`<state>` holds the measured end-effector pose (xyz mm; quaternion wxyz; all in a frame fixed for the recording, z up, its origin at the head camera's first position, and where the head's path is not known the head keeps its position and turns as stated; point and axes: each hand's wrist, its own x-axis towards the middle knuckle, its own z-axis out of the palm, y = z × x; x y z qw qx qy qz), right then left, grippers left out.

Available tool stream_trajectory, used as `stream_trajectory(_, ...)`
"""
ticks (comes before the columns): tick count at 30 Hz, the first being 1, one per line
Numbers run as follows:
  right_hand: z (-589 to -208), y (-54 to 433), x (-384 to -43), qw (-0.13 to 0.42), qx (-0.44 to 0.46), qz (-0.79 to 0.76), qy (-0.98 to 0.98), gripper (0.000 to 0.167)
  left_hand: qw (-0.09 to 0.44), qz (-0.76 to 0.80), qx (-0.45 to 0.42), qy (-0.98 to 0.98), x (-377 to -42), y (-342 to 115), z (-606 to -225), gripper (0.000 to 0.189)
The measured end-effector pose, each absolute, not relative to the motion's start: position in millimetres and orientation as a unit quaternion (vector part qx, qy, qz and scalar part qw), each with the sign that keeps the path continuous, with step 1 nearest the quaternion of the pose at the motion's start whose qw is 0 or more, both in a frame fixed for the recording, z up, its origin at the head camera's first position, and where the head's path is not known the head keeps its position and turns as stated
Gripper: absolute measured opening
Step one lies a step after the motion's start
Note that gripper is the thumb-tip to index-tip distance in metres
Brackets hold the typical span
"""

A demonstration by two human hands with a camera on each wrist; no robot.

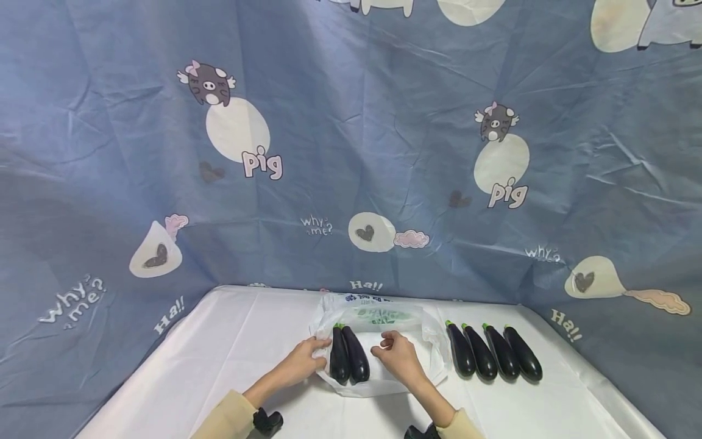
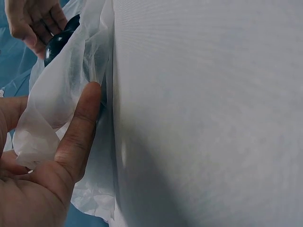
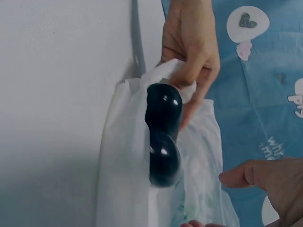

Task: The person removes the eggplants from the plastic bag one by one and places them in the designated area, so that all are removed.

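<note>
A thin white plastic bag [image 1: 390,388] with green print lies spread on the table. Two dark purple eggplants [image 1: 358,360] rest side by side at its left, green stems pointing away; their glossy round ends [image 3: 163,161] show in the right wrist view. My left hand [image 1: 304,361] pinches the bag's left edge between thumb and fingers, just beside the eggplants. In the left wrist view the film [image 2: 52,109] passes between its thumb and fingers. Over the bag's right half is my right hand [image 1: 401,358], its thumb and fingers apart, loosely bent, holding nothing.
To the right of the bag, several more eggplants [image 1: 501,356] lie in a row on the white-covered table [image 1: 219,341]. A blue curtain [image 1: 351,152] with pig prints hangs behind the table and along its sides.
</note>
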<state>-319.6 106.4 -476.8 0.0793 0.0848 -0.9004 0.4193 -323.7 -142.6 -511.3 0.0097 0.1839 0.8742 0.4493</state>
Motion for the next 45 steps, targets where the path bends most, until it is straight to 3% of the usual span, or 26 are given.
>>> stream_trajectory(28, -494, 76, -321, 0.019, 0.089, 0.410, -0.908, 0.043, 0.015, 0.455, 0.181, 0.872, -323, -142, -512, 0.058)
stream_trajectory(45, -495, 77, -320, 0.020, 0.093, 0.412, -0.906, 0.037, 0.018, 0.456, 0.176, 0.872, -322, -143, -509, 0.058)
